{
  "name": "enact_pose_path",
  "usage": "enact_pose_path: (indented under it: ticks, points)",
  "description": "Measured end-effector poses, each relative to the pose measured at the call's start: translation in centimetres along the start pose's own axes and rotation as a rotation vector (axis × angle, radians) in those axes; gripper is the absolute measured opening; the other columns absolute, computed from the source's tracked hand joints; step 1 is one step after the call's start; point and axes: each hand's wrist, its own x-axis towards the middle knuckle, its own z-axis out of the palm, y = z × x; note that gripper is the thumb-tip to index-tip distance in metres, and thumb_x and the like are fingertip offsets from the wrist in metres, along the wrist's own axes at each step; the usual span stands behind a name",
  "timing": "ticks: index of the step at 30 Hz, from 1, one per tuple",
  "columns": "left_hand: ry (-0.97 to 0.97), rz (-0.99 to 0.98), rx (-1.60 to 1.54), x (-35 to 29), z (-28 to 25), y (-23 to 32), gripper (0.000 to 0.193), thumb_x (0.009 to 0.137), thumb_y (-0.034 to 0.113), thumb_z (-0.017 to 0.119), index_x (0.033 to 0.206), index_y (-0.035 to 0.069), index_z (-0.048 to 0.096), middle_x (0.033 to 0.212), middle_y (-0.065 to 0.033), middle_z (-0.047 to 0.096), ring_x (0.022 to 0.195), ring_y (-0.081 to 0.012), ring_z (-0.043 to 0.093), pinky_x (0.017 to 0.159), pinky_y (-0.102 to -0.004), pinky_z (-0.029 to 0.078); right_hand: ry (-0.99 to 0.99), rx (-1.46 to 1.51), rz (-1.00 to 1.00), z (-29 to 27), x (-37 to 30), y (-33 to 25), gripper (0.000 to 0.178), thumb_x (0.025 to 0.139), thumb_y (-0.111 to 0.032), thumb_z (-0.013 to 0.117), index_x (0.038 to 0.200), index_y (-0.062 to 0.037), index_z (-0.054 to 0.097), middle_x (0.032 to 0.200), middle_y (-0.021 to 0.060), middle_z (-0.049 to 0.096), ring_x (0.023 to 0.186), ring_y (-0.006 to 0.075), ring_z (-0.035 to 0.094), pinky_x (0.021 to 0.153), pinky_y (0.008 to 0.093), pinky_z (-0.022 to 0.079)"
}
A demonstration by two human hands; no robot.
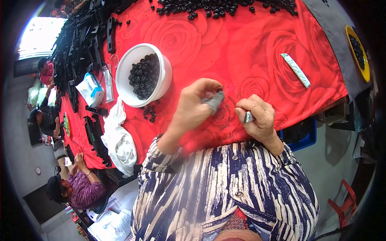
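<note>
My left hand (192, 105) is closed above the red cloth, its thumb wrapped in a grey covering (216, 100). What its fingertips hold, if anything, is too dark and small to make out. Facing it, my right hand (260, 119) is curled around a short tool with a shiny silvery end (248, 117); the rest of that tool is hidden in the fist. Dark crumbs are scattered on the cloth between the hands. Left of my left hand, a white bowl (164, 82) holds many small round black parts (142, 76), and several more lie beside it.
Round black parts (217, 9) cover the table's far edge. Long black pieces (80, 44) are heaped at the far left. A pale wrapped strip (295, 70) lies at right, a white cloth (120, 140) at left. A yellow tray (366, 66) stands far right. Other people sit along the left.
</note>
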Motion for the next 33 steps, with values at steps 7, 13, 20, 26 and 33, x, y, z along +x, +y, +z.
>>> enact_pose_path:
  ticks: [7, 13, 20, 26, 33]
  points:
    - [-0.217, -0.294, -0.931, -1.9, -0.4, -2.1, 0.029, 0.084, 0.006, 0.065, 0.11, -0.002, 0.055, 0.1, -0.0089, 0.063, 0.087, -0.0157, 0.064, 0.074, -0.0263, 0.052, -0.014, 0.106, 0.045, 0.3, 0.6, -0.8, 0.035, 0.072, -0.001, 0.072, 0.106, -0.001, 0.063, 0.077, 0.0077, 0.056, 0.061, 0.0147, 0.053, 0.05, 0.0265, 0.04]
    - [-0.339, -0.422, -1.15, -2.2, 0.5, -2.6, 0.024, 0.086, 0.004, 0.061, 0.108, -0.003, 0.057, 0.097, -0.0103, 0.064, 0.084, -0.0159, 0.064, 0.074, -0.0257, 0.054, -0.147, 0.15, 0.026, 0.1, 0.0, -0.2, 0.04, 0.068, 0.001, 0.073, 0.107, -0.0007, 0.063, 0.081, 0.0101, 0.057, 0.066, 0.0196, 0.059, 0.055, 0.0292, 0.047]
    - [-0.441, -0.498, -0.989, -2.6, 0.3, -3.9, 0.02, 0.086, 0.007, 0.062, 0.104, -0.002, 0.062, 0.09, -0.0103, 0.066, 0.075, -0.0151, 0.065, 0.067, -0.0242, 0.053, -0.247, 0.121, -0.057, -0.3, 0.2, -0.5, 0.034, 0.067, -0.006, 0.075, 0.098, 0.0012, 0.063, 0.071, 0.0097, 0.055, 0.058, 0.0213, 0.057, 0.049, 0.0314, 0.044]
    - [-0.599, -0.597, -1.025, -2.7, -0.1, -3.6, 0.016, 0.086, 0.01, 0.063, 0.097, -0.002, 0.064, 0.082, -0.0079, 0.066, 0.07, -0.0112, 0.063, 0.06, -0.0205, 0.05, -0.336, 0.085, -0.171, -0.7, 0.9, -1.0, 0.036, 0.066, -0.009, 0.076, 0.099, 0.0, 0.063, 0.069, 0.0086, 0.054, 0.057, 0.0211, 0.057, 0.047, 0.0308, 0.043]
    - [-0.471, -0.534, -1.21, -3.6, 0.8, -2.7, 0.017, 0.087, 0.012, 0.063, 0.098, -0.002, 0.064, 0.078, -0.0067, 0.064, 0.064, -0.0092, 0.059, 0.058, -0.0192, 0.048, -0.142, 0.074, -0.178, 0.0, 0.8, -1.7, 0.034, 0.063, -0.005, 0.079, 0.094, 0.0014, 0.066, 0.069, 0.008, 0.058, 0.052, 0.0188, 0.055, 0.044, 0.0289, 0.04]
